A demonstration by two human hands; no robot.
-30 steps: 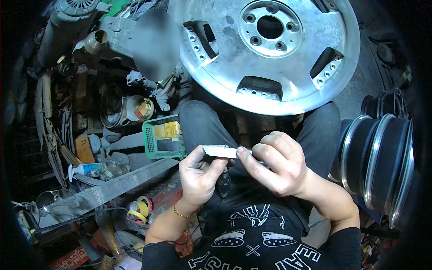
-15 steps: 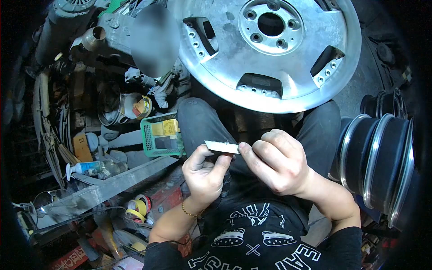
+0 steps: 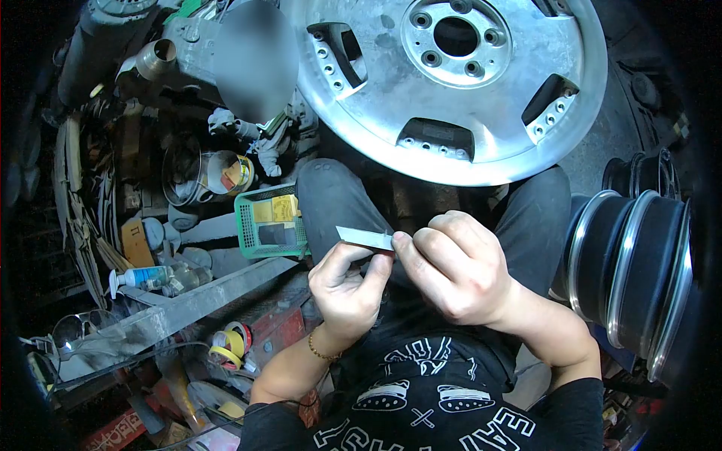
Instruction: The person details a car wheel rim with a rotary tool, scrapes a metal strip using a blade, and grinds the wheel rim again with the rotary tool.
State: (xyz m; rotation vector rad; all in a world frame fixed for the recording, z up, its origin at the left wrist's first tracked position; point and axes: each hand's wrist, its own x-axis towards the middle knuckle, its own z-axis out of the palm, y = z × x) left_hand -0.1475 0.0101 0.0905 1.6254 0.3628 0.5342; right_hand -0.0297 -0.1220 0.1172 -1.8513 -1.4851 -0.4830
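Observation:
A thin, flat metal strip with a slanted end, which looks like a utility knife blade (image 3: 359, 237), is held level above my lap. My right hand (image 3: 455, 267) pinches its right end between thumb and forefinger, the other fingers curled in. Below it, my left hand (image 3: 347, 286) grips the blade's lower side between thumb and bent fingers, the slanted end sticking out to the left. Beyond my knees lies a large silver wheel rim (image 3: 383, 90) with a bare metal face. Whether anything else is inside my left hand is hidden.
Left of my knee, a green plastic basket (image 3: 242, 225) holds yellow and dark blocks. Near it are a metal beam (image 3: 188, 312), a spray bottle (image 3: 143, 278), rolls of tape (image 3: 227, 349) and a clear bucket (image 3: 203, 180). More wheel rims (image 3: 628, 263) stand at the right.
The blade has tilted, its slanted end now higher and further left. Both hands have shifted slightly, the right one a little to the left. The view has moved a touch.

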